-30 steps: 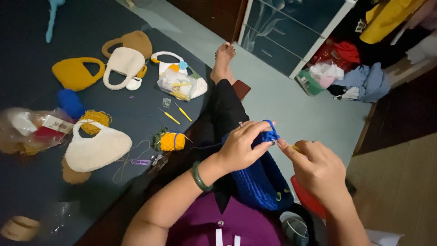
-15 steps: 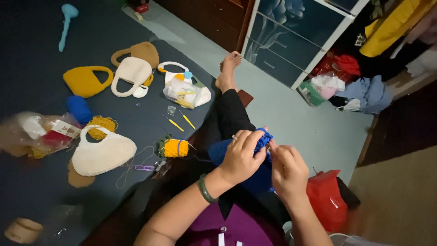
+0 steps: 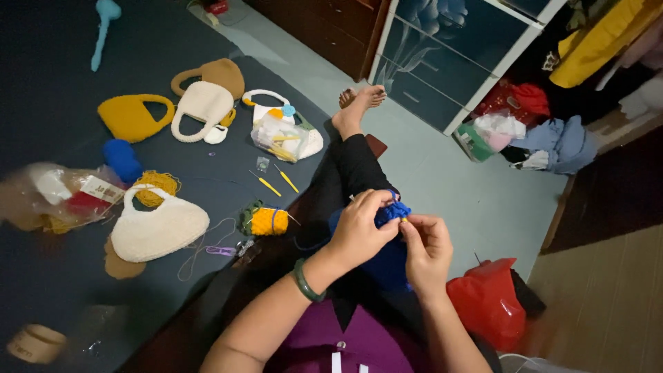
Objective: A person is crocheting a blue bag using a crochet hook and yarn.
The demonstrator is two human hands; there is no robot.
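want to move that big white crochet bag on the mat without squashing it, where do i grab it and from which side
Probably best by the handle loop of the white bag: it arches clear above the body on the side facing the yellow yarn pile, leaving a gap for the fingers. Come from above and hook under the arch; the bag lies flat, so its body offers no firm edge.

- Dim indoor light; colours are muted and the dark mat point(image 3: 62, 41) swallows detail.
- The pale floor point(image 3: 449, 186) reads brightest.
- Left edge smears: the plastic bag point(image 3: 48, 197) is blurred.
- Wide-angle bending shows on the cabinet point(image 3: 456, 55).
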